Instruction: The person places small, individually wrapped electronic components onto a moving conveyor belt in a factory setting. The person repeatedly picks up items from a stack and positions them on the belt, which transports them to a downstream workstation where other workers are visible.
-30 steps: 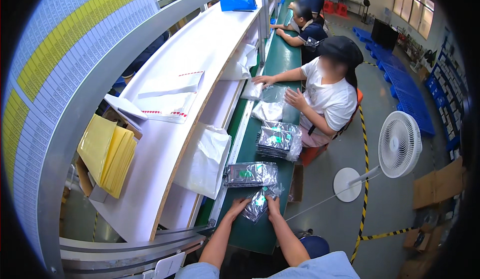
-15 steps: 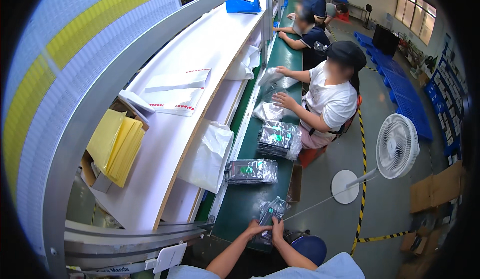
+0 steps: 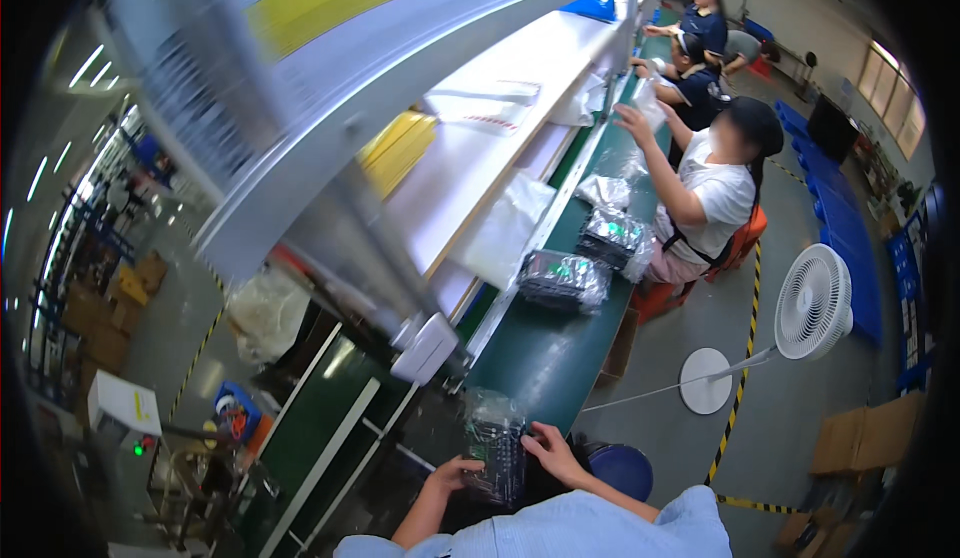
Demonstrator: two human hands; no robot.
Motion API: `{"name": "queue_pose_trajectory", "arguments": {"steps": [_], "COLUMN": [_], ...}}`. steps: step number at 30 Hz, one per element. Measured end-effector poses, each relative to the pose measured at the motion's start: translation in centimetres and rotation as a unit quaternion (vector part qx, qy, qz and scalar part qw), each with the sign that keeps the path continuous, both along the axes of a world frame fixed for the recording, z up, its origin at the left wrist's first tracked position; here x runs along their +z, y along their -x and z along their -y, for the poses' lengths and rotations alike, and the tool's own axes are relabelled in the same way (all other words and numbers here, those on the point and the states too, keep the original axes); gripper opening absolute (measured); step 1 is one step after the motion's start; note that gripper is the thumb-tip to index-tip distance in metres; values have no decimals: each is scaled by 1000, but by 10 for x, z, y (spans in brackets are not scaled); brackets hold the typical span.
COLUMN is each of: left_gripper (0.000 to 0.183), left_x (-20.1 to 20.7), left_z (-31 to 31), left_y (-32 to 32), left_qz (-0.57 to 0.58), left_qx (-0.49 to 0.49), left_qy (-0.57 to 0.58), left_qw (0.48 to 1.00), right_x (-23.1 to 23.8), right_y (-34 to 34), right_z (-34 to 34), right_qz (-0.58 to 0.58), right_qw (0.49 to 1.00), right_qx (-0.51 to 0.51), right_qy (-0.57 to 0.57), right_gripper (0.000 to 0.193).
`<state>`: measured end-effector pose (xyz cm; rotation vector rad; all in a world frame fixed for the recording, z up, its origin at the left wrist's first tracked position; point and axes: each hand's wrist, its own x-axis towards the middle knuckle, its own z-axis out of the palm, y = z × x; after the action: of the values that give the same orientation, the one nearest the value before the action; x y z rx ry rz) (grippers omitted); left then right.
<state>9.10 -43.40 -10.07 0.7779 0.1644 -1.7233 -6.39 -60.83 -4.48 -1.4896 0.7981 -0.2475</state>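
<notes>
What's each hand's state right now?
Left hand: holding the bagged dark pack by its left side.
Right hand: at the pack's right edge; whether it grips cannot be told.

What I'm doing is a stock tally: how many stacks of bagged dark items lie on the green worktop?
2: the nearer stack, and the farther stack beyond it, beside the seated person in white. Others may be hidden farther along. The held package isn't counted.

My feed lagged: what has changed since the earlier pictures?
The left hand and right hand have drawn the bagged packet closer in, away from the near stack; the view turned left. Both hands stay on the packet, and the near stack on the green bench.
</notes>
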Motion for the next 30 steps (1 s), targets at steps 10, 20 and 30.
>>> {"name": "queue_pose_trajectory", "arguments": {"steps": [10,20,30], "left_gripper": [34,43,42], "left_x": [-4,33,80], "left_z": [-169,-285,-344], "left_y": [87,130,148], "left_qz": [-102,55,179], "left_qx": [403,583,664], "left_qy": [73,72,18], "left_qw": [907,807,726], "right_x": [56,56,120], "right_y": [-50,-97,-163], "right_z": [-112,-243,-329], "right_qz": [35,156,172], "right_qw": [973,936,878], "right_qx": [211,304,445], "right_qy": [84,88,-35], "right_gripper": [20,16,41]}}
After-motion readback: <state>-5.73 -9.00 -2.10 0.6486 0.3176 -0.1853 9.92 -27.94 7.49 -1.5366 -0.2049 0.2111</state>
